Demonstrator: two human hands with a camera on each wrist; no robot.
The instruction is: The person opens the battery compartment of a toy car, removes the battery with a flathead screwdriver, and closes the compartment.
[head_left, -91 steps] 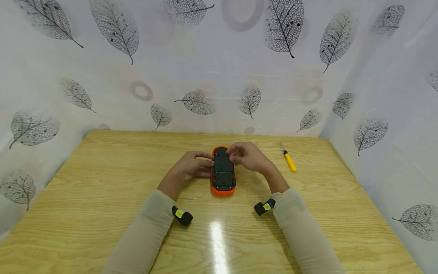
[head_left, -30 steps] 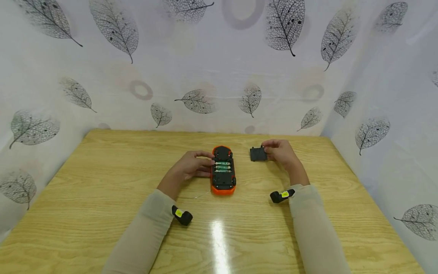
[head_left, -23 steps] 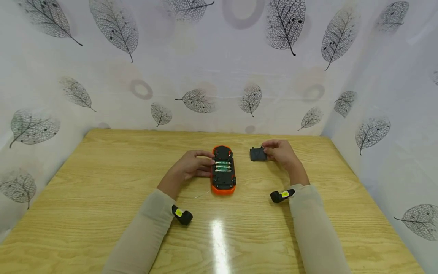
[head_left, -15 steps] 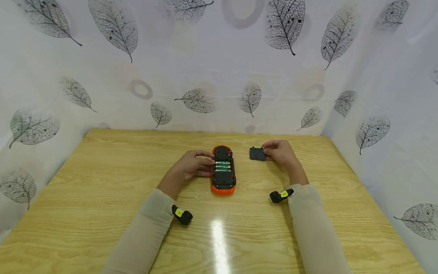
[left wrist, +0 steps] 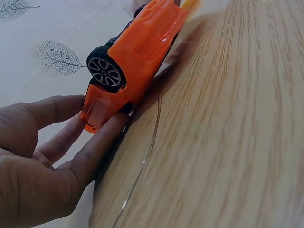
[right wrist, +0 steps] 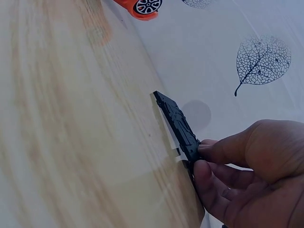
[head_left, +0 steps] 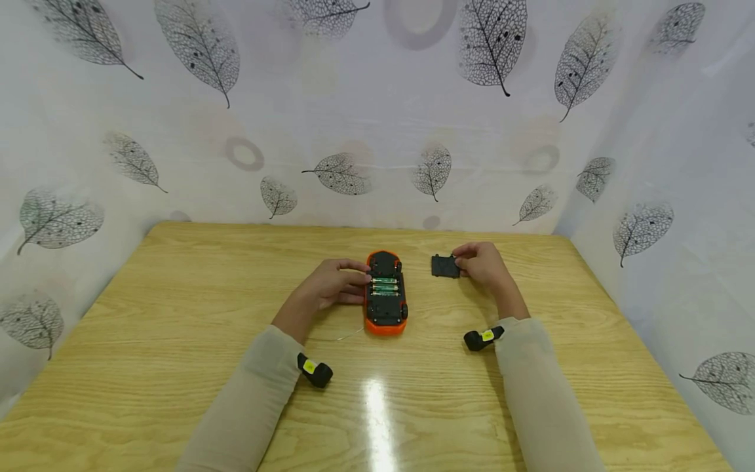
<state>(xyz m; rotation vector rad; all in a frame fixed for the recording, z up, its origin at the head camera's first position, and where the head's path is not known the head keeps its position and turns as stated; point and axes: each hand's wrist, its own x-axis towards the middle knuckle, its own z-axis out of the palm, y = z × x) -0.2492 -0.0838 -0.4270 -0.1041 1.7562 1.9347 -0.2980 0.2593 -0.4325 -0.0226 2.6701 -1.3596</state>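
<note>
An orange toy car (head_left: 386,328) lies upside down at mid-table, its black underside facing up. Three green batteries (head_left: 385,288) show in its uncovered compartment. My left hand (head_left: 335,283) holds the car along its left side; in the left wrist view, the thumb and fingers (left wrist: 102,147) grip the orange body beside a wheel (left wrist: 104,73). Right of the car, my right hand (head_left: 480,263) pinches the edge of a black battery cover (head_left: 444,265) between thumb and fingers. The right wrist view has this cover (right wrist: 178,123) tilted close over the wood.
A thin wire (head_left: 350,335) trails from the car's lower left, curving across the wood in the left wrist view. The wooden table (head_left: 236,419) ends at a leaf-patterned curtain (head_left: 354,98) at the back and sides.
My right hand has lifted the battery cover off the car and carried it right, exposing the batteries. The yellow-handled screwdriver is now hidden behind that hand. My left hand has stayed put.
</note>
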